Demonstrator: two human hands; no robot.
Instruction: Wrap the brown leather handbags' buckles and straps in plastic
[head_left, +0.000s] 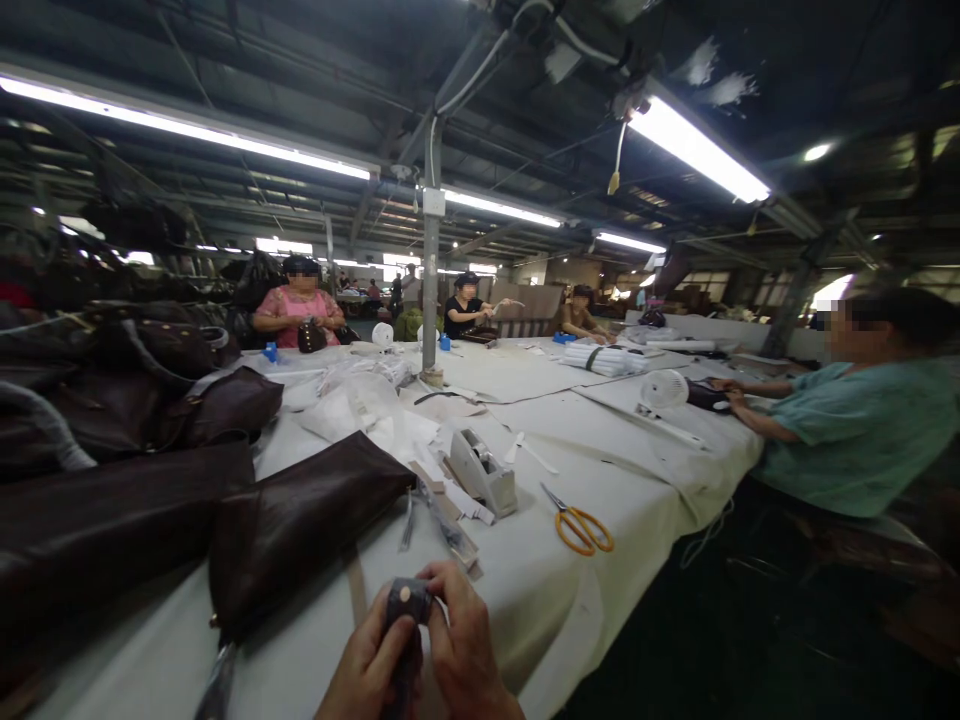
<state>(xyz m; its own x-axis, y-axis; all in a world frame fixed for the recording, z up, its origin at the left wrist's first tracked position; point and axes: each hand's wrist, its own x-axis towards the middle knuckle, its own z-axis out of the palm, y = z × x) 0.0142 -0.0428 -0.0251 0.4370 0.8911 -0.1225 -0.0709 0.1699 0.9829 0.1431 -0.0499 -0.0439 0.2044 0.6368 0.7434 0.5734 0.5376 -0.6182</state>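
Near the front edge of the table, a dark strap (pixel 409 592) with a pale round stud is bent over between my two hands. My left hand (pixel 367 660) is closed round it from the left, thumb lying across the strap. From the right, my right hand (pixel 465 640) pinches the folded end between thumb and fingers. The strap's lower part runs down between the hands and out of view. A dark brown leather bag (pixel 307 530) lies just to the left, and orange-handled scissors (pixel 577 525) rest beyond my right hand.
A tape dispenser (pixel 481 470) stands among paper strips and clear plastic wrap (pixel 367 400). More dark bags (pixel 112 400) pile up at the left. A metal post (pixel 431 250) rises from the white table (pixel 525 380). Co-workers sit around it, one in a green top (pixel 862 420) at right.
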